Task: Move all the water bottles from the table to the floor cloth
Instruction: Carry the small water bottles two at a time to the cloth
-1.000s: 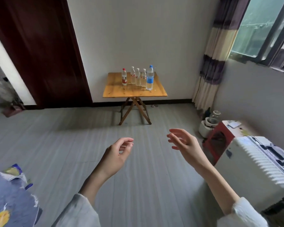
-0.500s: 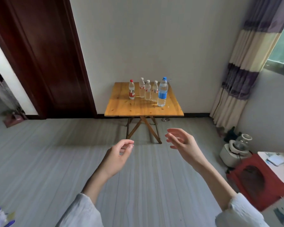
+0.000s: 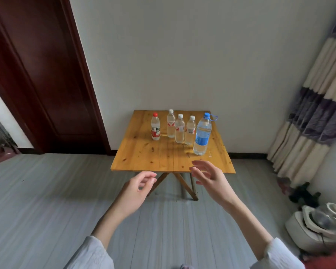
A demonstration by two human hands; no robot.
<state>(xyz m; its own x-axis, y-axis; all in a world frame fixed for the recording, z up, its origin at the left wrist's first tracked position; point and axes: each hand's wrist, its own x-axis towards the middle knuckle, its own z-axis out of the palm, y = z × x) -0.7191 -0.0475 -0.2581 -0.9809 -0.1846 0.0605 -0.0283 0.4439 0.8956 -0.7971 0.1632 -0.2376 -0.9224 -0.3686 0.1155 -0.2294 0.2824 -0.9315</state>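
Observation:
Several water bottles stand upright on a small wooden folding table (image 3: 144, 158) against the white wall. A red-capped bottle (image 3: 155, 127) is at the left, three white-capped bottles (image 3: 179, 129) stand in the middle, and a larger blue-capped bottle (image 3: 202, 134) is at the right. My left hand (image 3: 136, 193) hovers just short of the table's front edge, fingers loosely curled and empty. My right hand (image 3: 211, 179) is open over the front edge, below the blue-capped bottle and apart from it. The floor cloth is out of view.
A dark wooden door (image 3: 41, 74) stands at the left with an opening beside it. A striped curtain (image 3: 318, 117) hangs at the right. A white appliance (image 3: 316, 228) and dark items sit on the grey floor at the lower right.
The view has moved closer to the table, which now looks larger. Both hands have come up to its front edge. The suitcase, red stool and cloth have left the view.

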